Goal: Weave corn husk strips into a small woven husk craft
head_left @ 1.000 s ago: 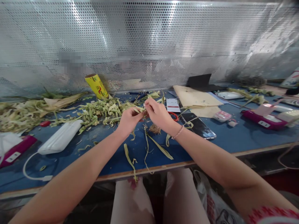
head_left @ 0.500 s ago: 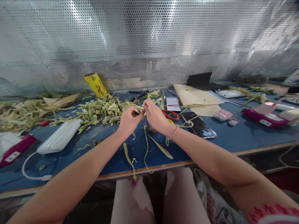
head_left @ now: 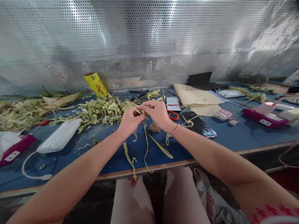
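Note:
Over the middle of the blue table, my left hand (head_left: 129, 120) is closed in a pinch on a pale green leaf strip (head_left: 139, 111). My right hand (head_left: 159, 114) pinches at the same strip, its fingertips touching those of the left. The fingers hide most of the strip. Behind my left hand lies a heap of curled leaf pieces (head_left: 102, 109). A small brown fibrous bundle (head_left: 154, 127) sits beneath my right hand, and the red handle of scissors (head_left: 173, 115) shows beside it. Loose strips (head_left: 161, 146) lie nearer the table edge.
A phone (head_left: 198, 124) and brown paper (head_left: 196, 96) lie to the right. At the left are a white device with a cable (head_left: 59, 137) and a leaning yellow tube (head_left: 96, 86). Magenta boxes stand on both sides. A perforated metal sheet (head_left: 140, 34) rises behind the table.
My right hand has turned and lowered slightly, its fingers now over the fingertips of my left hand. More of the brown bundle shows. My left hand has barely moved.

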The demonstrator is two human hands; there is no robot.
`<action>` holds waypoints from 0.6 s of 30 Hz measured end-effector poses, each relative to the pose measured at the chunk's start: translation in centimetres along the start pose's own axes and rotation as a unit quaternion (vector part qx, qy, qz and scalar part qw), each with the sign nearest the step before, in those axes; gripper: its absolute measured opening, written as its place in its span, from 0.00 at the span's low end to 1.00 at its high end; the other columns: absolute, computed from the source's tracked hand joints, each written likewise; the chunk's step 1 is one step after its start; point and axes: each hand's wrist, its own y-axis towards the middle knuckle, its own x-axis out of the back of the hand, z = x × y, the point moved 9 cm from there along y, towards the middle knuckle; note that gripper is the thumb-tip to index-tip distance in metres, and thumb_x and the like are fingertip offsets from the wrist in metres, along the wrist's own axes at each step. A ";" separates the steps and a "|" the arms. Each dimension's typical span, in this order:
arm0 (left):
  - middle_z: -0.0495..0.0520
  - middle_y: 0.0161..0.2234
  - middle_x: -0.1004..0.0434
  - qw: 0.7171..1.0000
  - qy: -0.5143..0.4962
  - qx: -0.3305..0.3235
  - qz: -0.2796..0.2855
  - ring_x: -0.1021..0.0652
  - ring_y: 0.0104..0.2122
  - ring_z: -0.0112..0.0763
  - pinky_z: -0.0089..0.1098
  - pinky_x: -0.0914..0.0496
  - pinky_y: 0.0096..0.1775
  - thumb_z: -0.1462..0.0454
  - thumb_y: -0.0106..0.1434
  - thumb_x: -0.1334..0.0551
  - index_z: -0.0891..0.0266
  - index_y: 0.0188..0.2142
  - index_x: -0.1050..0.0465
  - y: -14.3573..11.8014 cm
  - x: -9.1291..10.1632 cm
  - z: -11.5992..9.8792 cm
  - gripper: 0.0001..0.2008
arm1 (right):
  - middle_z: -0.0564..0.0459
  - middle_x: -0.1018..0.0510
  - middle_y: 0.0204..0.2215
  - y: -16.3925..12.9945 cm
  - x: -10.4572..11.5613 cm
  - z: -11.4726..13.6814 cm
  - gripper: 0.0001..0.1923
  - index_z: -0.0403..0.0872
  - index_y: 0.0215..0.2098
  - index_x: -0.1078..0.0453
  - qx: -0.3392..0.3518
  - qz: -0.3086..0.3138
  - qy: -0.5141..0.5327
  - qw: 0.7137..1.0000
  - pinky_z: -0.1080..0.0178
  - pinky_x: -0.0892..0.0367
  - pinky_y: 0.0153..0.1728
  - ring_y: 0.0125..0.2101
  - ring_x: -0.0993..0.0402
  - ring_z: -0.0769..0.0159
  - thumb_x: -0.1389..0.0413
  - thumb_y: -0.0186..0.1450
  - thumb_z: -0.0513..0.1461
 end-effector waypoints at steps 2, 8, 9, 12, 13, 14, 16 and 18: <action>0.46 0.16 0.34 1.000 -0.003 0.002 0.001 0.32 0.20 0.24 0.26 0.35 0.26 0.63 0.48 0.38 0.64 0.23 0.32 0.0 0.0 -0.1 0.05 | 0.56 0.27 0.21 0.0 -0.2 0.2 0.09 0.45 0.24 0.27 0.003 0.007 0.031 1.000 0.67 0.42 0.24 0.23 0.36 0.73 0.46 0.54 0.42; 0.45 0.16 0.36 0.998 -0.054 0.016 0.009 0.32 0.20 0.23 0.25 0.34 0.26 0.63 0.47 0.37 0.64 0.21 0.32 -0.1 -0.5 0.0 0.06 | 0.55 0.27 0.21 0.0 -0.2 0.1 0.08 0.45 0.23 0.27 -0.029 -0.001 0.063 0.998 0.66 0.40 0.26 0.23 0.36 0.72 0.44 0.53 0.41; 0.46 0.17 0.36 0.997 -0.069 0.023 0.012 0.32 0.20 0.23 0.26 0.33 0.26 0.63 0.47 0.37 0.64 0.21 0.31 0.0 -0.6 0.1 0.06 | 0.55 0.28 0.20 0.0 -0.3 0.1 0.09 0.44 0.24 0.28 -0.031 0.002 0.064 0.997 0.66 0.41 0.26 0.22 0.37 0.72 0.44 0.53 0.42; 0.46 0.18 0.34 0.991 -0.117 0.058 0.008 0.31 0.21 0.23 0.26 0.33 0.26 0.63 0.46 0.37 0.65 0.22 0.30 0.0 -0.6 0.7 0.06 | 0.55 0.29 0.22 0.0 -0.3 0.5 0.12 0.44 0.26 0.28 -0.005 0.010 0.065 0.998 0.67 0.41 0.27 0.24 0.36 0.72 0.48 0.57 0.44; 0.46 0.19 0.33 0.988 -0.133 0.072 0.004 0.31 0.22 0.22 0.26 0.33 0.27 0.63 0.45 0.36 0.65 0.22 0.30 0.0 -0.6 1.0 0.06 | 0.54 0.29 0.23 0.0 -0.3 0.7 0.13 0.44 0.27 0.29 0.008 0.008 0.062 0.998 0.67 0.41 0.28 0.25 0.36 0.72 0.50 0.59 0.44; 0.47 0.20 0.33 0.985 -0.147 0.085 0.000 0.31 0.22 0.22 0.25 0.33 0.27 0.64 0.44 0.36 0.65 0.23 0.30 0.0 -0.5 1.3 0.06 | 0.54 0.30 0.23 0.1 -0.1 0.7 0.14 0.44 0.28 0.30 0.017 0.006 0.057 0.998 0.67 0.41 0.28 0.26 0.36 0.72 0.52 0.60 0.44; 0.47 0.21 0.32 0.981 -0.163 0.102 -0.005 0.31 0.22 0.22 0.25 0.33 0.27 0.64 0.43 0.35 0.65 0.23 0.29 0.0 -0.5 1.6 0.07 | 0.55 0.32 0.22 0.2 0.0 0.6 0.16 0.44 0.28 0.31 0.021 0.006 0.042 0.999 0.67 0.43 0.28 0.25 0.37 0.72 0.55 0.62 0.45; 0.48 0.21 0.31 0.981 -0.165 0.105 -0.005 0.30 0.23 0.23 0.26 0.33 0.27 0.64 0.43 0.35 0.65 0.24 0.28 0.1 -0.5 1.7 0.08 | 0.56 0.34 0.22 0.2 0.1 0.5 0.16 0.44 0.28 0.33 0.025 0.013 0.028 0.999 0.67 0.44 0.28 0.25 0.39 0.72 0.56 0.63 0.44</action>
